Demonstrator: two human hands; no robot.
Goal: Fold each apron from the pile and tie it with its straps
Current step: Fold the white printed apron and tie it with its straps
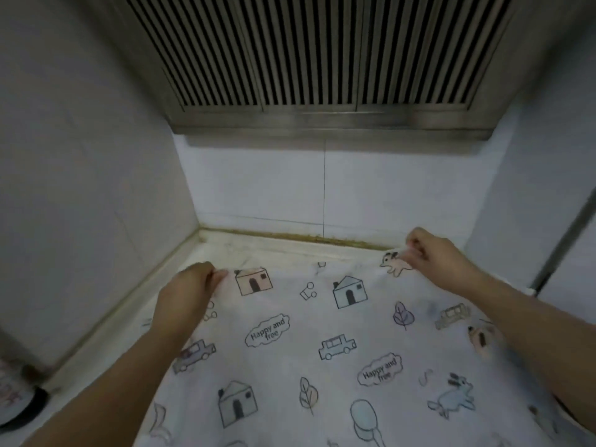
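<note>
White apron (322, 343) – houses, cars, leaves printed – spread flat; left hand (187, 295), right hand (435, 256) pinch far corners.

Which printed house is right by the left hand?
The pink house at the apron far edge, just right of the left hand; the others lie farther away.

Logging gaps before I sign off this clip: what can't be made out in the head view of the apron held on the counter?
1. Head view: the apron near edge and any straps, cut off by the bottom frame edge.
2. Head view: the left hand grip, fingertips hidden behind the hand's own back.
3. Head view: dark-based object at lower left, blurred and cut by the left edge.
4. Head view: the apron's right side, covered by the right forearm.
</note>
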